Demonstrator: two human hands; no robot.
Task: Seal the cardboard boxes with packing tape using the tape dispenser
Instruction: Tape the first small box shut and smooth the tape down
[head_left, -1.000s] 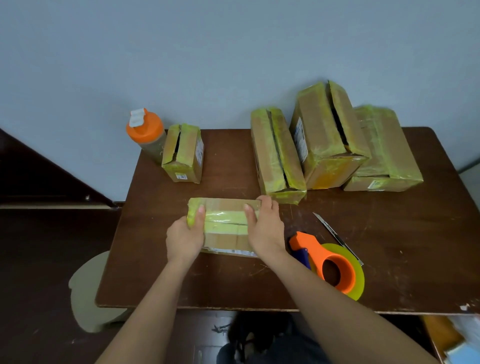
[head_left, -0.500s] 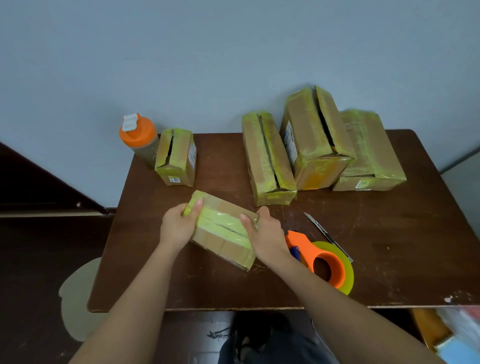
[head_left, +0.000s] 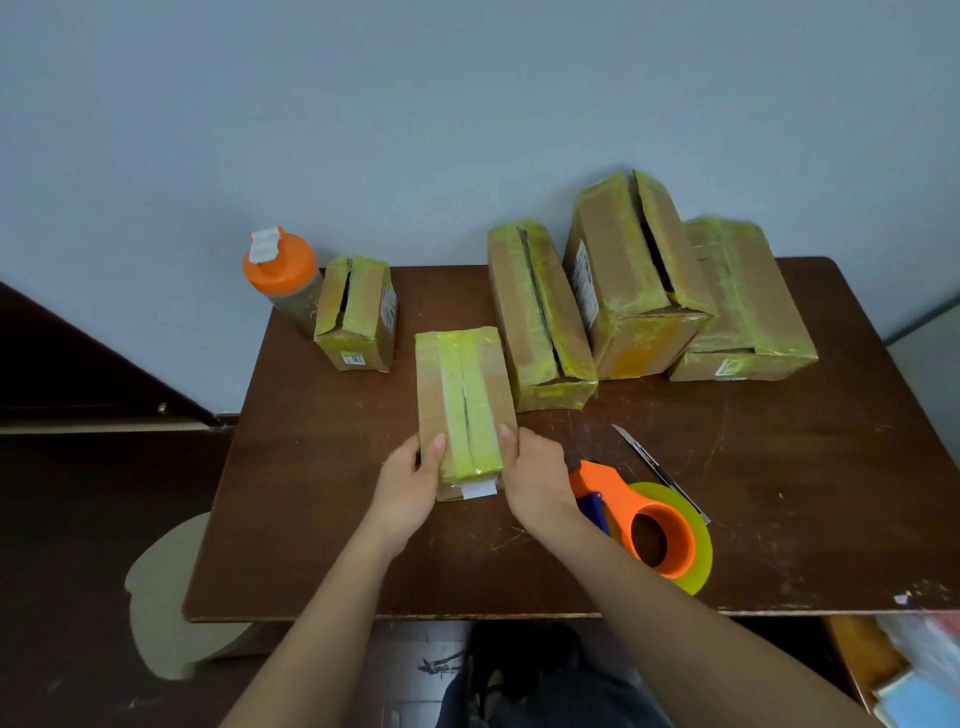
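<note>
**A:** What have you got hold of?

**B:** A small cardboard box (head_left: 464, 405), lying lengthwise away from me on the brown table (head_left: 322, 509). My left hand (head_left: 408, 488) grips its near left corner, thumb laid on top and the fingers curled down the side. My right hand (head_left: 535, 480) grips the near right corner the same way, thumb on top beside the yellow-green tape strip that runs along the middle seam.

**A:** Is that seam closed?

**B:** The tape covers it along the top, with a thin dark line down the middle. A white label shows on the near end face, between my hands.

**A:** And the tape dispenser?

**B:** The orange tape dispenser (head_left: 636, 512) lies on its side just to the right of my right wrist, with its yellow tape roll (head_left: 696, 556) towards the near edge of the table. Neither hand touches it. A utility knife (head_left: 657, 467) lies just beyond it, blade pointing away and to the left.

**A:** The other boxes?

**B:** Four along the back. A little box (head_left: 358, 317) stands at the left, beside an orange-lidded bottle (head_left: 283, 275). A long box (head_left: 540, 317) sits just right of the one I hold; its top seam gapes. A tall box (head_left: 631, 275) comes next, slit open along the top too, and a flat box (head_left: 748, 306) leans behind it at the far right.
</note>
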